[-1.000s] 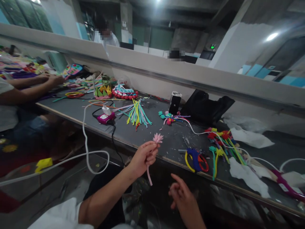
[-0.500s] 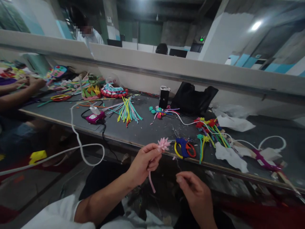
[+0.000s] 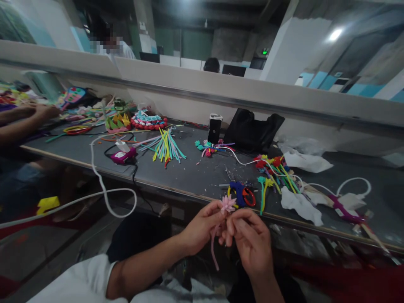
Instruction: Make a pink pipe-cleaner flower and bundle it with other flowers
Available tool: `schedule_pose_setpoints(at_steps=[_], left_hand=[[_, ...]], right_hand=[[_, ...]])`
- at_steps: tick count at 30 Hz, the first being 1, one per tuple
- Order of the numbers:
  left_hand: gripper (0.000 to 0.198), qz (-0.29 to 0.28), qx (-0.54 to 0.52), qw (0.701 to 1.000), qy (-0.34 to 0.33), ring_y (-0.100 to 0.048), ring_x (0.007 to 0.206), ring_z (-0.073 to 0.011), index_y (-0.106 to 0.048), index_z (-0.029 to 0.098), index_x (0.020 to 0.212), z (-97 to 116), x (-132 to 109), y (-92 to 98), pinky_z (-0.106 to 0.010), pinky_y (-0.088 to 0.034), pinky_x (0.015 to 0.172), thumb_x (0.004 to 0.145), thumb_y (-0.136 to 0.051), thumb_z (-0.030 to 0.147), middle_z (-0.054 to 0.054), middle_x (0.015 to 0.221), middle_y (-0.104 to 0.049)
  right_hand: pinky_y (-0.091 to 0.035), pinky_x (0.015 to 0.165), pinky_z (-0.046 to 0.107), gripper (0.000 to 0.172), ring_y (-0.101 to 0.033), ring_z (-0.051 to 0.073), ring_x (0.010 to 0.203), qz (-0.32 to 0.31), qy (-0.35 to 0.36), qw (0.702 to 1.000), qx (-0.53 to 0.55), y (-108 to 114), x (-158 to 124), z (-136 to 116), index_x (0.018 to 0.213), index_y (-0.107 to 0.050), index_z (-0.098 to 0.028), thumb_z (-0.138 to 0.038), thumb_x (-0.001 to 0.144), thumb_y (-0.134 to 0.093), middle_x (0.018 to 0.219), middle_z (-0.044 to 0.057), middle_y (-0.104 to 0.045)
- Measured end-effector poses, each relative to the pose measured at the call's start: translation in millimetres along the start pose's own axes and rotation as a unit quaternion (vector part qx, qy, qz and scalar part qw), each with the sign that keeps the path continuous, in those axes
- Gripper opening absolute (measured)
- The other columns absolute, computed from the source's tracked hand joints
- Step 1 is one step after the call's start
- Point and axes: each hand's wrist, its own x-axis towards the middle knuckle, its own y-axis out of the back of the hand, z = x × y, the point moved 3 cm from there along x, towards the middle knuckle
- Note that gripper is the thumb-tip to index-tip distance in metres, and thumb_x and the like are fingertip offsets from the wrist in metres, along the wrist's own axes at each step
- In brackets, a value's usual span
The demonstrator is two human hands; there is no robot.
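My left hand [image 3: 205, 227] is closed in a pinch on a pink pipe-cleaner flower [image 3: 228, 203], just below its petals. The flower's pink stem [image 3: 214, 252] hangs down beneath the fingers. Right beside it is my right hand [image 3: 252, 240], with fingers curled and thumb pressed to them at the flower's right side. Whatever its fingertips hold, if anything, is too small or hidden to make out. Just behind the flower, at the table edge, lie scissors with red and yellow loop handles [image 3: 250, 198] and a blue part [image 3: 239, 192], partly covered by the petals.
Green and yellow pipe-cleaner flowers [image 3: 264, 185] lie right of the scissors, near crumpled white tissue [image 3: 301, 206]. Loose pipe cleaners [image 3: 167, 145] fan out on the dark table [image 3: 189, 176]. Further back stand a phone [image 3: 215, 128] and a black bag [image 3: 254, 130]. A co-worker's arms [image 3: 28, 120] are at left.
My right hand has come up and left to meet the flower. The left hand has brought the flower slightly right and down. The camera view has shifted a little.
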Motion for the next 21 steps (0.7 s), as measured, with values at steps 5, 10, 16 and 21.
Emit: schedule_pose_setpoints(at_steps=[5, 10, 16, 21], left_hand=[[0.025, 0.068, -0.026, 0.997, -0.039, -0.042, 0.046, -0.0035, -0.054, 0.016, 0.084, 18, 8, 13.8, -0.016, -0.027, 0.044, 0.08, -0.071, 0.034, 0.004, 0.062, -0.052], [0.019, 0.071, -0.046, 0.985, -0.15, -0.031, 0.047, -0.0025, -0.054, 0.017, 0.086, 62, 15, 35.2, -0.017, -0.02, 0.043, 0.08, -0.071, 0.023, 0.006, 0.063, -0.042], [0.015, 0.08, -0.059, 0.981, -0.165, -0.029, 0.047, -0.0034, -0.055, 0.016, 0.083, 88, 11, 51.5, -0.016, -0.022, 0.042, 0.08, -0.07, 0.017, 0.006, 0.061, -0.038], [0.008, 0.051, -0.096, 0.987, -0.117, -0.028, 0.045, -0.0029, -0.057, 0.013, 0.081, 86, 5, 44.5, -0.015, -0.023, 0.041, 0.082, -0.065, 0.014, 0.007, 0.057, -0.034]], right_hand=[[-0.045, 0.044, 0.021, 0.014, -0.061, 0.015, 0.067, 0.048, 0.02, 0.999, 0.017, 8, 19, -8, 0.092, -0.067, -0.019, -0.028, 0.082, -0.061, 0.073, 0.003, -0.061], [-0.052, 0.062, 0.028, 0.023, -0.064, 0.017, 0.079, 0.116, 0.063, 0.991, -0.013, 42, 34, -12, 0.099, -0.07, -0.02, -0.029, 0.08, -0.063, 0.087, 0.006, -0.067], [-0.047, 0.092, 0.038, 0.028, -0.064, 0.019, 0.094, 0.196, 0.033, 0.971, -0.131, 74, 30, 7, 0.1, -0.072, -0.02, -0.036, 0.076, -0.069, 0.1, 0.006, -0.07], [-0.052, 0.081, 0.033, 0.054, -0.062, 0.019, 0.096, 0.107, -0.01, 0.969, -0.223, 45, 33, 30, 0.126, -0.058, -0.025, -0.033, 0.074, -0.072, 0.11, 0.007, -0.065]])
